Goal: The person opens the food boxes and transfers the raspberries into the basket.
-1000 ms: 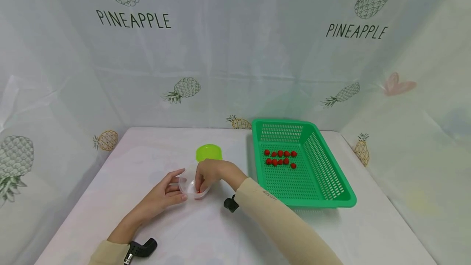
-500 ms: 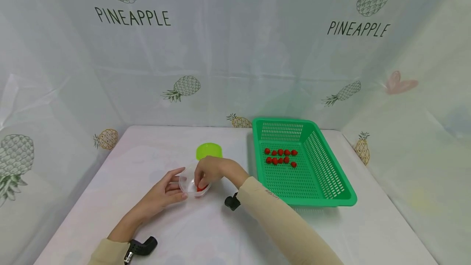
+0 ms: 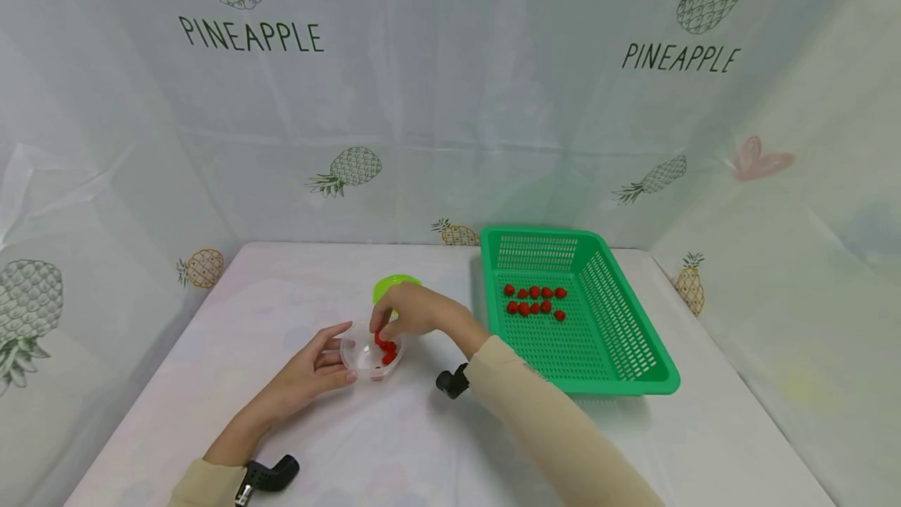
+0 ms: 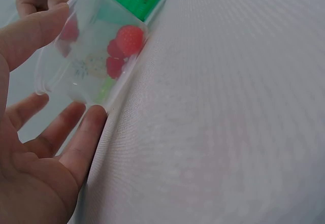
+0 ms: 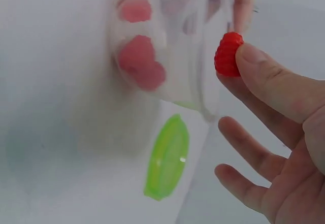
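Observation:
My left hand [image 3: 310,372] holds a clear plastic container [image 3: 361,358] on the table, thumb at the near side and fingers round the left side. Several red raspberries [image 4: 130,40] lie inside it, seen through the wall in both wrist views. Between thumb and forefinger, my right hand [image 3: 414,308] pinches one raspberry [image 5: 228,55] at the container's rim, while its other fingers are spread apart. Just behind the container lies a bright green lid [image 5: 167,158], partly covered by the right hand in the head view.
To the right stands a green perforated basket [image 3: 658,382], with several raspberries [image 3: 547,307] in two loose rows toward its back left. A pale cloth covers the table, and a pineapple-print curtain [image 3: 422,100] hangs behind it.
My right hand has risen from inside the container toward its back rim with a raspberry, uncovering others inside. It now hides more of the lid. The left hand stays in place.

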Demonstrator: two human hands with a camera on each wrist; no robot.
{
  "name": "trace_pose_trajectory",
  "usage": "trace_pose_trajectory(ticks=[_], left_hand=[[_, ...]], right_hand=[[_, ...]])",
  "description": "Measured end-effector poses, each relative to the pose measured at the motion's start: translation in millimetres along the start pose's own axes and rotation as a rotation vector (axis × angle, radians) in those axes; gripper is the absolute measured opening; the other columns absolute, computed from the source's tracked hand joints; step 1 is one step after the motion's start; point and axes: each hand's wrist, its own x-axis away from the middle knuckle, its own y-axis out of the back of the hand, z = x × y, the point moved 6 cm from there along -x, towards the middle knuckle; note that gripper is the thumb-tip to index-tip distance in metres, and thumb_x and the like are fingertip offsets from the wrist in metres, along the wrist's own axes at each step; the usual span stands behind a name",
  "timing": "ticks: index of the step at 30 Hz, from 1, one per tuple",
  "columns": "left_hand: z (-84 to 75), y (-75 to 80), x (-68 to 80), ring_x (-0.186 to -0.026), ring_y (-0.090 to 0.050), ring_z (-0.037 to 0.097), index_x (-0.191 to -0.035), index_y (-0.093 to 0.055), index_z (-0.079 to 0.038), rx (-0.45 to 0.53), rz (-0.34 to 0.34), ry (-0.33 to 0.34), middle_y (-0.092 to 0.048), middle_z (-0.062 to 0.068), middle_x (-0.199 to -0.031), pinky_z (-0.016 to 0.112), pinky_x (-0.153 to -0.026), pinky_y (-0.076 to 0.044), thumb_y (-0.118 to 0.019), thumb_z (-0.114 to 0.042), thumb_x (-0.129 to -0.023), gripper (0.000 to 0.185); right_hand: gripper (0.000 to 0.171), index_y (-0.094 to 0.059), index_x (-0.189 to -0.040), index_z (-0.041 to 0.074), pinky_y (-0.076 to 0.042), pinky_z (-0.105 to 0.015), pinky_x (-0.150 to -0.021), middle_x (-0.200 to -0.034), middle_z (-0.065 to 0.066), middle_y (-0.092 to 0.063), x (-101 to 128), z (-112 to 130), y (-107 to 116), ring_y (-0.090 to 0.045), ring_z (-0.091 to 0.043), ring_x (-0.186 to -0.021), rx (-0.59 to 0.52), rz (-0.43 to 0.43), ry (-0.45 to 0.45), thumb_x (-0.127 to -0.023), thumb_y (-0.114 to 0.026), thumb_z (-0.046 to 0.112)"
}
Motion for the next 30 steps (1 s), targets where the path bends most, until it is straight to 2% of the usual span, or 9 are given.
trace_pose_trajectory(ticks=[5, 10, 14, 17, 21, 30], left_hand=[[0.0, -0.8, -0.6, -0.135, -0.058, 0.034, -0.166, -0.03, -0.021, 0.01, 0.003, -0.008, -0.047, 0.02, -0.152, 0.02, -0.098, -0.053, -0.082, -0.024, -0.095, 0.088], [1.6, -1.1, -0.5, -0.134, -0.058, 0.034, -0.166, -0.03, -0.02, 0.022, 0.005, -0.011, -0.047, 0.021, -0.151, 0.018, -0.096, -0.052, -0.083, -0.023, -0.095, 0.088], [0.9, -0.9, -0.1, -0.134, -0.058, 0.033, -0.166, -0.031, -0.021, 0.015, -0.002, -0.008, -0.047, 0.021, -0.151, 0.018, -0.096, -0.052, -0.083, -0.025, -0.094, 0.089], [0.1, -1.1, -0.2, -0.133, -0.058, 0.032, -0.166, -0.031, -0.022, 0.009, -0.006, -0.001, -0.047, 0.02, -0.151, 0.019, -0.097, -0.053, -0.084, -0.026, -0.094, 0.089], [-0.5, -1.5, -0.6, -0.133, -0.058, 0.032, -0.166, -0.031, -0.021, 0.007, -0.009, 0.009, -0.047, 0.02, -0.15, 0.022, -0.098, -0.053, -0.084, -0.027, -0.094, 0.089], [1.5, -0.4, -1.2, -0.133, -0.058, 0.031, -0.165, -0.031, -0.023, 0.003, -0.018, 0.027, -0.046, 0.019, -0.152, 0.024, -0.099, -0.054, -0.084, -0.028, -0.093, 0.089]], right_hand=[[0.015, -0.083, -0.112, 0.015, -0.052, -0.023, -0.092, -0.097, 0.013, -0.076, 14, -1, 20, -0.066, -0.004, -0.098, -0.016, -0.059, 0.03, -0.097, -0.08, 0.016], [0.016, -0.082, -0.113, 0.014, -0.054, -0.026, -0.095, -0.102, 0.01, -0.078, 39, -1, 49, -0.069, -0.013, -0.106, -0.008, -0.093, 0.055, -0.097, -0.08, 0.016], [0.017, -0.082, -0.114, 0.017, -0.053, -0.03, -0.1, -0.106, 0.011, -0.077, 68, -12, 77, -0.069, -0.009, -0.107, -0.005, -0.122, 0.047, -0.097, -0.08, 0.017], [0.016, -0.082, -0.114, 0.018, -0.053, -0.034, -0.101, -0.109, 0.013, -0.077, 92, -31, 95, -0.069, -0.006, -0.107, -0.003, -0.154, 0.027, -0.098, -0.079, 0.018], [0.017, -0.082, -0.115, 0.018, -0.056, -0.038, -0.099, -0.111, 0.011, -0.077, 123, -67, 111, -0.07, -0.01, -0.108, -0.021, -0.201, -0.04, -0.098, -0.079, 0.016], [0.017, -0.08, -0.116, 0.009, -0.06, -0.045, -0.092, -0.112, -0.003, -0.079, 175, -145, 126, -0.074, -0.025, -0.107, -0.015, -0.238, -0.141, -0.099, -0.075, 0.01]])
